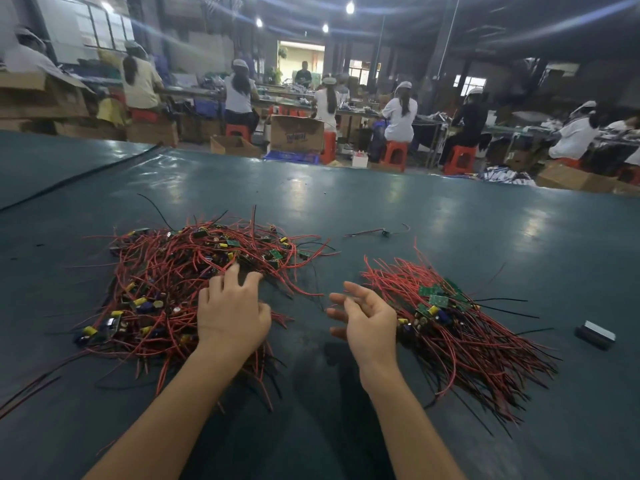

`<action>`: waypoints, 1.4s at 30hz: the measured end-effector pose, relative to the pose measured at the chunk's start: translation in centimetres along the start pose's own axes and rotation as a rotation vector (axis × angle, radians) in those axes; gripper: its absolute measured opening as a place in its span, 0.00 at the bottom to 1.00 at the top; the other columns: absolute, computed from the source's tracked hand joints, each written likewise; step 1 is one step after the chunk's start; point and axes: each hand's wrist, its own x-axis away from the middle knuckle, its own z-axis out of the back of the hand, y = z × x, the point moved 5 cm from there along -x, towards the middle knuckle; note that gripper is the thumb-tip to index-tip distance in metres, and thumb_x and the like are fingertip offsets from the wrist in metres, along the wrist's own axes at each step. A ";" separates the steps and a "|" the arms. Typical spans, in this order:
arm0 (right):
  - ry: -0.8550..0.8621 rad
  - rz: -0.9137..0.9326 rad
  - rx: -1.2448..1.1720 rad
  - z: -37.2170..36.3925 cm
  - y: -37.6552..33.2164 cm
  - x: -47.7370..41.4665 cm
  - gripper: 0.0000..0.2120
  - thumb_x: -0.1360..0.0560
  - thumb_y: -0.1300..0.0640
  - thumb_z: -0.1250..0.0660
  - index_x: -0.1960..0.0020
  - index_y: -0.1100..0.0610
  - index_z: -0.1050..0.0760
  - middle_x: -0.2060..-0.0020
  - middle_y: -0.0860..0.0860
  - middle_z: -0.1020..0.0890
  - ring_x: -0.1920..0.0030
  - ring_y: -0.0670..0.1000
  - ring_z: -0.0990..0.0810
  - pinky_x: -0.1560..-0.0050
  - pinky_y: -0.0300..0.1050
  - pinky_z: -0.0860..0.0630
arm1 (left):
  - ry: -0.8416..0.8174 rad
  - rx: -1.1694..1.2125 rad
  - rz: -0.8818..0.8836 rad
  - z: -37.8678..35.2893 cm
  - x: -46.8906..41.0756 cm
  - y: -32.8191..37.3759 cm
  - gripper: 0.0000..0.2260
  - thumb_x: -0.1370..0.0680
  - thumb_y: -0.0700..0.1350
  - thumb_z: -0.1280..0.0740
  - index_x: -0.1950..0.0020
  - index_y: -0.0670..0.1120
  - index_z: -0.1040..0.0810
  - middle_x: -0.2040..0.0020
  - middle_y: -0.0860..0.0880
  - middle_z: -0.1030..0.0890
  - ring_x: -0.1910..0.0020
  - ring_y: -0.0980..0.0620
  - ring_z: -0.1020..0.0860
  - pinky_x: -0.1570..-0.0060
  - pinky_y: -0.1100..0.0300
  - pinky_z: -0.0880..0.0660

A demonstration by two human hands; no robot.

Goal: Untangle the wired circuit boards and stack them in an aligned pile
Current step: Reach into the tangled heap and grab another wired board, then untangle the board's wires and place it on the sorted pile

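A big tangled heap of small circuit boards with red and black wires (180, 278) lies on the dark green table at the left. To the right sits an aligned pile of boards (440, 310), its wires fanned out toward the near right. My left hand (232, 313) lies palm down on the heap's right side, fingers spread among the wires. My right hand (363, 317) hovers between the two piles, fingers loosely spread, holding nothing. One loose board with wires (382, 232) lies apart, farther back.
A small dark block (595, 335) lies at the right of the table (381, 195). Beyond the far edge are cardboard boxes (296, 133), red stools (394, 154) and several seated people at benches.
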 end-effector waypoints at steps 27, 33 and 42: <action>-0.191 -0.157 -0.279 -1.6 0.2 1.5 0.10 0.20 0.57 0.36 0.45 0.61 0.19 0.50 0.63 0.16 0.50 0.57 0.16 0.48 0.49 0.19 | 0.068 0.710 -0.744 2.8 5.5 7.8 0.06 0.25 0.45 0.36 0.54 0.44 0.22 0.64 0.52 0.21 0.67 0.54 0.26 0.64 0.62 0.29; -0.141 -0.138 -0.299 -0.8 0.2 1.2 0.07 0.27 0.68 0.29 0.57 0.58 0.17 0.64 0.53 0.15 0.66 0.48 0.18 0.67 0.39 0.22 | 0.204 1.045 -0.424 2.7 4.0 6.3 0.09 0.23 0.49 0.38 0.59 0.45 0.25 0.64 0.50 0.23 0.68 0.52 0.23 0.68 0.59 0.26; -0.071 0.228 0.334 -0.9 0.3 1.7 0.07 0.22 0.61 0.32 0.51 0.51 0.20 0.59 0.43 0.17 0.59 0.40 0.20 0.57 0.29 0.25 | 0.060 0.435 -0.199 -1.0 2.3 3.9 0.15 0.28 0.40 0.30 0.42 0.46 0.23 0.44 0.48 0.26 0.45 0.48 0.26 0.44 0.53 0.29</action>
